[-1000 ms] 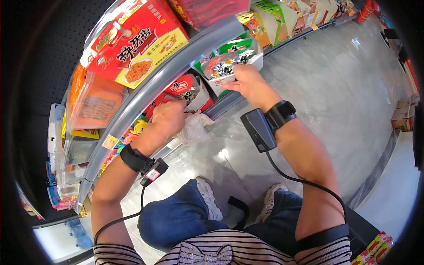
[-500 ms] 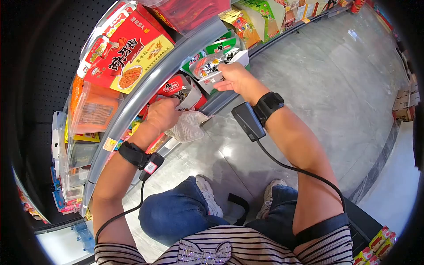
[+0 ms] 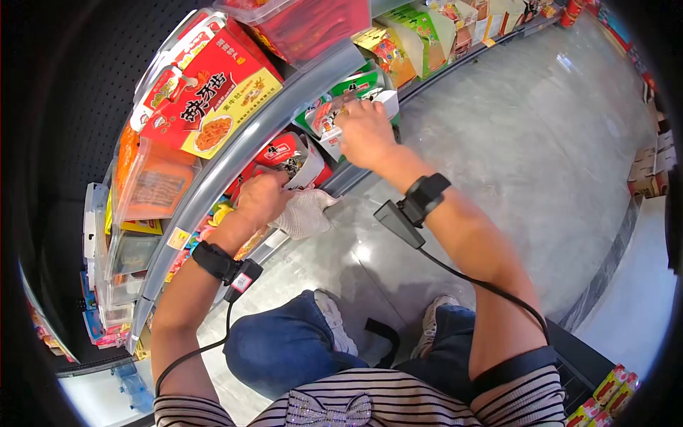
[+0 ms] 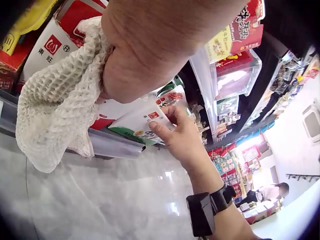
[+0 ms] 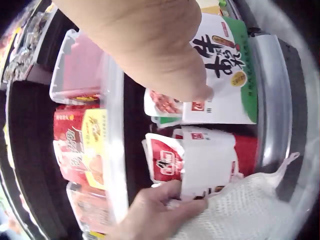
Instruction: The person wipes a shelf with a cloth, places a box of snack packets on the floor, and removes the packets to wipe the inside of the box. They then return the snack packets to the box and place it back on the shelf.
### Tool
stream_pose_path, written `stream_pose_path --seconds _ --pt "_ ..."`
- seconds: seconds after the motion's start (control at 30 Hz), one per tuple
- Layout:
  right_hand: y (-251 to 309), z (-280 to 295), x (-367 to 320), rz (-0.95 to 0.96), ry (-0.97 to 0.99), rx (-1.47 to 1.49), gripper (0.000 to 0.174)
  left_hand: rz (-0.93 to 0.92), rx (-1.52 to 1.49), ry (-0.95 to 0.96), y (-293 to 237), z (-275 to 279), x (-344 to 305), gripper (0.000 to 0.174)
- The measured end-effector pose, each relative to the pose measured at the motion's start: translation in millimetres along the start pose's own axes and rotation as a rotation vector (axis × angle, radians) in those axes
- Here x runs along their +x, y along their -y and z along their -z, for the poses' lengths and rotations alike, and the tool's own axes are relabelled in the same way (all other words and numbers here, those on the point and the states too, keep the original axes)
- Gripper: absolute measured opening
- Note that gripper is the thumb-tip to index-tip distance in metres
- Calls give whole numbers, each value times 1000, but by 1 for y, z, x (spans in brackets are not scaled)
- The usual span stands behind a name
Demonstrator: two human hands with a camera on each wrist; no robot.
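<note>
A white mesh cloth (image 3: 306,212) hangs from my left hand (image 3: 262,201), whose fingers are at the near end of a red and white box (image 3: 310,168). In the right wrist view, the left thumb and fingers (image 5: 156,210) lie against that box's edge, above the cloth (image 5: 245,207). My right hand (image 3: 368,135) grips the green and white box (image 3: 331,146) beside it. The left wrist view shows the right thumb (image 4: 161,131) on the box's white outer wall (image 4: 142,119), with the other fingers bent over its rim. Packets in this box are partly hidden.
A grey shelf edge (image 3: 252,128) curves above both boxes; a large red and yellow box (image 3: 220,99) and clear tubs (image 3: 160,181) stand over it. More snack boxes (image 3: 420,35) line the lower shelf at the upper right. Grey floor (image 3: 512,142) lies right.
My right hand has shifted from the box's right part toward its front left, its fingers now more over the top. Both boxes sit slightly lower left than a second ago; my left hand stays beside the red one.
</note>
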State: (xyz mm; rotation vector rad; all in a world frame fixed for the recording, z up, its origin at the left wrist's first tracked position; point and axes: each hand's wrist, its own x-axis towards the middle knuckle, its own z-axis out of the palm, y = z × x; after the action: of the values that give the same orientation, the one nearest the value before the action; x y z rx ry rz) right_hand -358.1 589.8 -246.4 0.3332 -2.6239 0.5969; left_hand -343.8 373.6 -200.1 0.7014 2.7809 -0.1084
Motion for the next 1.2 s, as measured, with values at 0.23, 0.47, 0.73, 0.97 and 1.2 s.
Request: stream_pose_path --seconds 0.23,0.47,0.73,0.97,1.2 --pt "0 -16 -4 4 -8 27 19 30 21 2 -5 2 0 23" --pt "-15 -17 -2 84 145 168 16 -13 17 -14 -2 2 0 23" --pt "-28 -11 -1 154 246 235 16 -11 11 -8 -2 3 2 24" --pt "-31 8 4 -56 292 740 8 30 72 -26 -12 25 -6 22" --pt "-40 54 3 -145 558 1194 21 -21 -402 56 -15 49 -15 18"
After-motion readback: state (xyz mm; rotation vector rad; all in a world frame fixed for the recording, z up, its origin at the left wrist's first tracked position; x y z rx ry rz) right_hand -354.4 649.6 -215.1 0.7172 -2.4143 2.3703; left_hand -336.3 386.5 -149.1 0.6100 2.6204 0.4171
